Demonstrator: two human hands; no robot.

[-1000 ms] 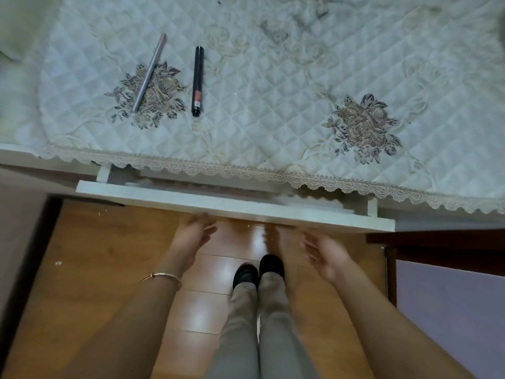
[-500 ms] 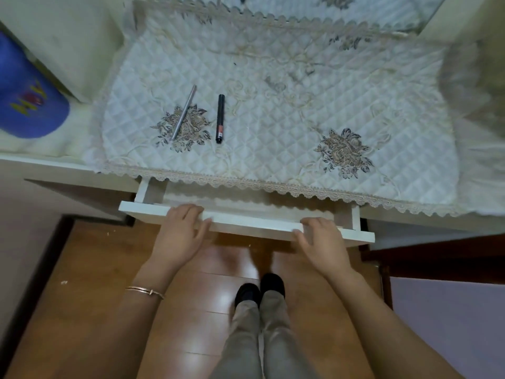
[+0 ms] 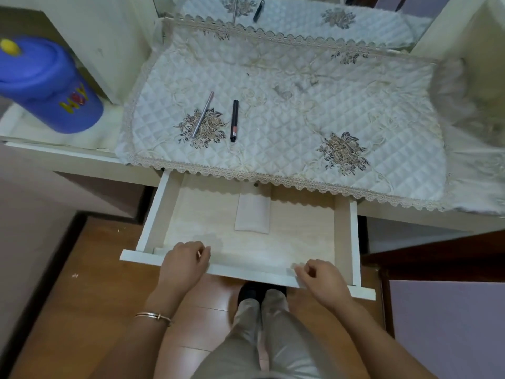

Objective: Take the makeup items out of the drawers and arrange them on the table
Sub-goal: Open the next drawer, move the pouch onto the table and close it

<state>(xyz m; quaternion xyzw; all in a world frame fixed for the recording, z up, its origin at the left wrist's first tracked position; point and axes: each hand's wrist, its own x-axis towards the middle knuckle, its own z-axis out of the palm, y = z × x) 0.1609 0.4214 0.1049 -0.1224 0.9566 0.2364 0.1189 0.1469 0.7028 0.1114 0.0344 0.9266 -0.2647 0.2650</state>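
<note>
Home bedroom — dressing table (image 3: 82, 162), mirror (image 3: 300, 20).

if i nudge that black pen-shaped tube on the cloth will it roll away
The black tube looks round and slim, lying flat, so a sideways nudge would likely roll it. The quilted cloth is soft and dimpled, which should probably stop it soon. It seems light and stiff enough to pinch up with two fingers.

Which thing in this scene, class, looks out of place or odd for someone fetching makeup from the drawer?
The open drawer holds no visible makeup, only a flat pale pouch at the back. Both makeup sticks, the silver pencil and the black tube, already lie on the quilted cloth. Nothing looks spilled or damaged.
</note>
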